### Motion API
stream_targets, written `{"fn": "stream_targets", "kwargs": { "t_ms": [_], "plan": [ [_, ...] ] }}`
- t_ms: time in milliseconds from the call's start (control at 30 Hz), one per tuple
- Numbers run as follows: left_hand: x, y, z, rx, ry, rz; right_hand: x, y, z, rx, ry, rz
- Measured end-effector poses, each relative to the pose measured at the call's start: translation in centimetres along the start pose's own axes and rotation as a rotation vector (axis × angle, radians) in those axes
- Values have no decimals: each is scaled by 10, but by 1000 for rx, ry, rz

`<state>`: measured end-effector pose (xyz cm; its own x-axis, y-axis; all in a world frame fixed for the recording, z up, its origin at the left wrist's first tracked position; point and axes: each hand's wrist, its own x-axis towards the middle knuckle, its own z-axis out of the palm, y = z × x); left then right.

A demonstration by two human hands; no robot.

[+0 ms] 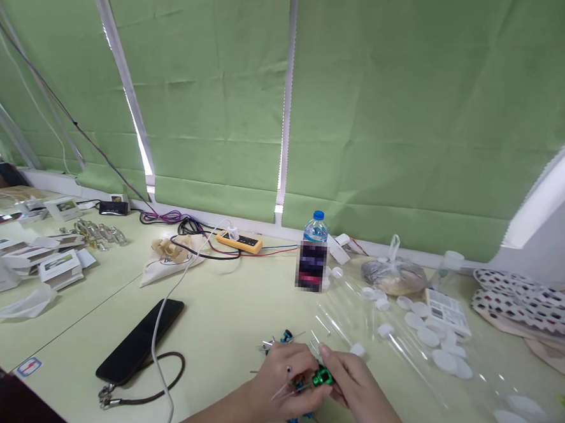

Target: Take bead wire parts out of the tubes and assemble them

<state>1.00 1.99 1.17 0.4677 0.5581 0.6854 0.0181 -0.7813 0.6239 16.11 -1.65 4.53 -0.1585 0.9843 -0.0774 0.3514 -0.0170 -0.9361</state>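
At the far left of the table (217,335), small white boxes (59,268) lie beside a cluster of glass vials (99,233) and a crumpled tissue (28,304). Further right, a black phone (140,340) lies flat with a white cable (166,300) running over it and a brown strap (157,382) looped by its near end. Behind it sit a cloth bag (169,259) and a yellow meter (239,241) among tangled wires.

Near the lower edge, the left hand (284,381) is curled nearly closed around a few wire-legged parts (281,390), whose thin leads poke out between the fingers. Touching it, the right hand (353,385) has thumb and fingertips pinched on a small green part (323,377), which is held between the two hands just above the table. The left hand's fingers may grip it too, but that is blurred. More blue parts (287,335) lie just behind the hands.

A water bottle (314,252) stands further back. To the right are clear tubes (342,324), scattered white caps (428,335), a knotted plastic bag (393,276) and a patterned cloth (530,300).
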Motion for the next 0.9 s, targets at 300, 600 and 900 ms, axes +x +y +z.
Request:
{"fn": "stream_targets", "kwargs": {
  "t_ms": [300,600,900],
  "plan": [
    [-8,3,11,-330,-29,-360,-8,-5,-3,-171,69,-260],
    [-1,0,5,-627,-77,-473,-3,-9,-21,-122,-79,-123],
    [-2,-4,6,-690,-99,-486,-4,-17,-33,-152,-87,-126]
  ]
}}
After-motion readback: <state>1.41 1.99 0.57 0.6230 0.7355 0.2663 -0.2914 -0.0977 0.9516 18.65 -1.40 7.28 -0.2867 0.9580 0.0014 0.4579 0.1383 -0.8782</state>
